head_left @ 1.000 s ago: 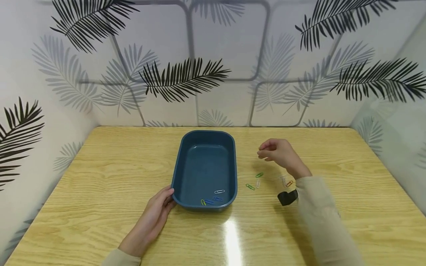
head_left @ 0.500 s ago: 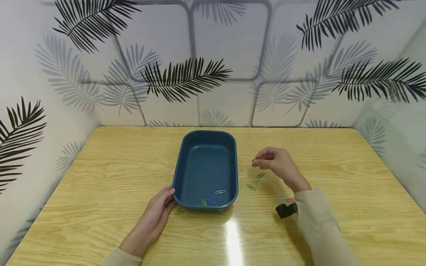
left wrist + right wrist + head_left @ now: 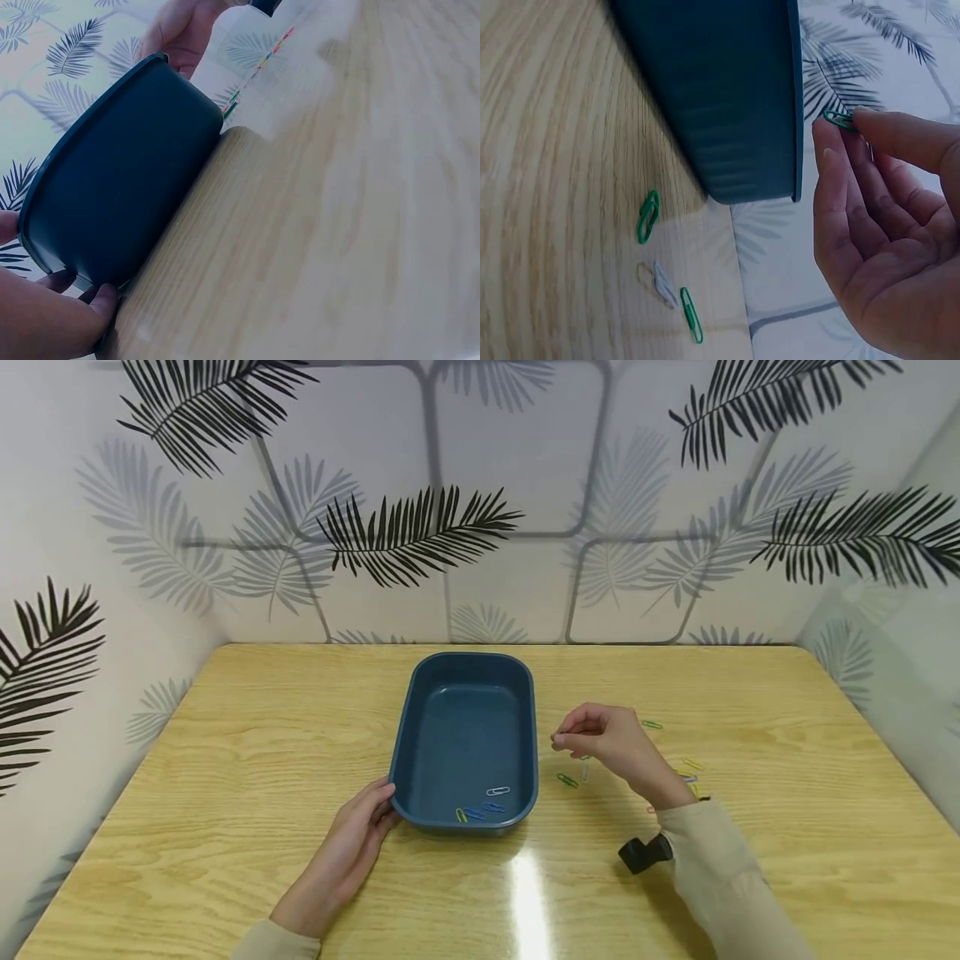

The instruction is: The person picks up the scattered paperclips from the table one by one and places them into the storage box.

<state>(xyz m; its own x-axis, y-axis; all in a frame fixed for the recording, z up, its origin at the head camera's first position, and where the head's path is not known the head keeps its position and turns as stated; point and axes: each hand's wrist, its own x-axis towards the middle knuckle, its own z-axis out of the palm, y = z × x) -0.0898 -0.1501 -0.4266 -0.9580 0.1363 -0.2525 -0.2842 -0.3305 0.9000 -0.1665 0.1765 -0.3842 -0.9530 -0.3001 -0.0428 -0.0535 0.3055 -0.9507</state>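
Observation:
My left hand (image 3: 352, 835) grips the near left corner of a dark blue plastic tray (image 3: 465, 735), thumb at the rim and fingers against the outer wall. Inside the tray's near end lie a white paper clip (image 3: 498, 792), a yellow paper clip (image 3: 461, 815) and two blue ones. Just right of the tray, my right hand (image 3: 615, 743) pinches a green paper clip (image 3: 840, 120) between thumb and forefinger, level with the rim in the right wrist view. Below it on the table are two green clips, one of them the nearer green clip (image 3: 567, 780), and a white clip (image 3: 586, 772).
More paper clips are spread right of my right forearm, among them a yellow clip (image 3: 693, 764) and a green clip (image 3: 652, 724); the arm hides part of this group. A patterned wall (image 3: 510, 585) stands behind the wooden table (image 3: 262, 718).
My right hand has moved left and toward me, from over the table's right side to beside the tray, with the paper clip. The left hand and tray have stayed in place.

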